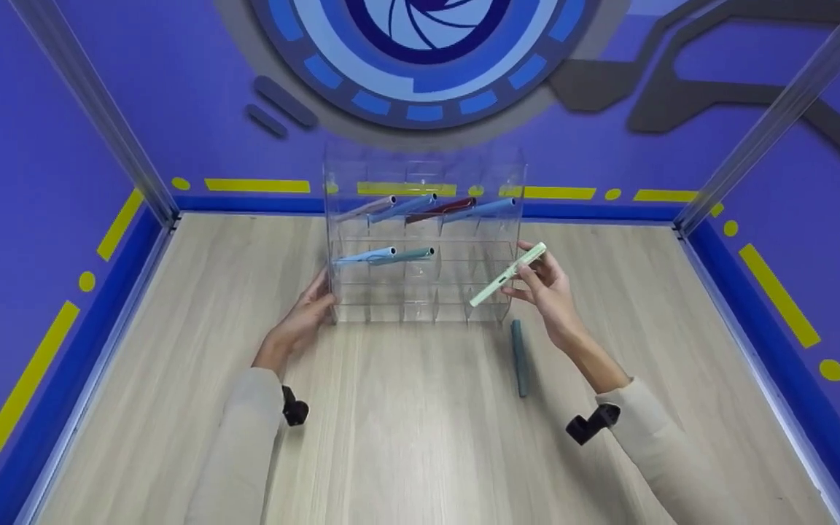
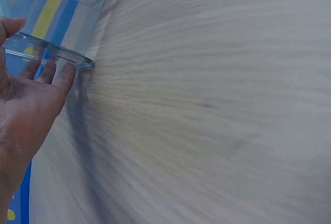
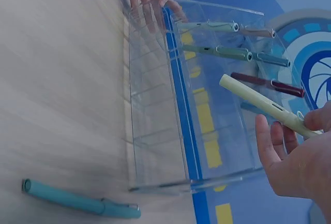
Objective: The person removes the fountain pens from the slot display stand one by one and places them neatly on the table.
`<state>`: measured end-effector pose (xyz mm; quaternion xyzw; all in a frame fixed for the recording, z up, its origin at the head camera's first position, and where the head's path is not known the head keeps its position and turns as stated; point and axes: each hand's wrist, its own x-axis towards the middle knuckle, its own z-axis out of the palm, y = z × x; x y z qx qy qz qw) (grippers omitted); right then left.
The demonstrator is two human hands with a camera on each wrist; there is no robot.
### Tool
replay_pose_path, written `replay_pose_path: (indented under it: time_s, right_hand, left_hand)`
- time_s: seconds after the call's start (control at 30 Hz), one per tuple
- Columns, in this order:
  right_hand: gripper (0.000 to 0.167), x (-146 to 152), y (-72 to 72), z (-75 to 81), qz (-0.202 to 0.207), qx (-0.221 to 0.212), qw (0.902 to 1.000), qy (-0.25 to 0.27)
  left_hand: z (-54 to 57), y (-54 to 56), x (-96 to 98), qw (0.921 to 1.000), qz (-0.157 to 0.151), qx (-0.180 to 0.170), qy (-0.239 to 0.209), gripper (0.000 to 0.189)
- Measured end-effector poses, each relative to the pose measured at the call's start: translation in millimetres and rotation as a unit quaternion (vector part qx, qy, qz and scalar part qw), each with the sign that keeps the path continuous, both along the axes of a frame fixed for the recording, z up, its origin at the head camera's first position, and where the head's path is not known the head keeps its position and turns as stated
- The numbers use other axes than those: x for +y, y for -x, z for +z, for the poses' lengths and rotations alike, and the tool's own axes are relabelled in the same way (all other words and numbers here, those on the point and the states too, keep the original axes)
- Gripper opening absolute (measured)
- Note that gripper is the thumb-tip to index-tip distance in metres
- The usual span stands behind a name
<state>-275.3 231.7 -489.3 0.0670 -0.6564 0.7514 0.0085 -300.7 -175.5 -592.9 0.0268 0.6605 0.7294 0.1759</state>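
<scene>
My right hand [image 1: 553, 295] pinches a pale green pen [image 1: 504, 278] between thumb and fingers, tilted in front of the right side of a clear compartment rack [image 1: 420, 313]. A slot in its barrel and a clip show in the right wrist view. At the rack's lower left side, my left hand [image 1: 303, 321] rests its fingers against the wall, thumb near the front edge. Several pens lie in the rack, among them a dark red pen [image 1: 440, 211] in the upper row and a green pen [image 1: 409, 255] below it. A teal pen [image 1: 520, 359] lies on the table near my right hand.
The rack stands on a pale wood-grain table [image 1: 405, 437], near the blue patterned back wall [image 1: 245, 146]. Side panels with metal corner posts [image 1: 99, 109] enclose the table left and right. Black wrist cameras [image 1: 294, 408] are worn at both sleeves.
</scene>
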Motion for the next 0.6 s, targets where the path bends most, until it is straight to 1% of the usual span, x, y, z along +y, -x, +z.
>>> replay_pose_path:
  time_s: [0.1,0.3,0.33,0.5,0.6]
  right_hand:
    - [0.046,10,-1.3,-3.1,-0.005,-0.015,0.9997,-0.018]
    - [0.052,33,-3.5,-11.9,-0.004,-0.063,0.9961,-0.062]
    - [0.053,37,-4.3,-13.1,-0.003,-0.070,0.9951,-0.070]
    - [0.056,50,-9.1,-17.1,0.001,-0.093,0.9899,-0.107]
    - [0.057,55,-10.6,-18.9,0.002,-0.104,0.9875,-0.119]
  left_hand:
    - [3.1,0.7,-0.5,0.9999,0.010,0.001,0.002,0.077]
    - [8.0,3.3,1.2,0.9979,0.054,0.022,0.029,0.083]
    - [9.1,4.0,1.7,0.9975,0.058,0.024,0.034,0.084]
    - [11.9,7.3,3.8,0.9959,0.086,0.014,0.024,0.085]
    - [13.2,9.0,5.5,0.9953,0.096,0.008,0.012,0.085]
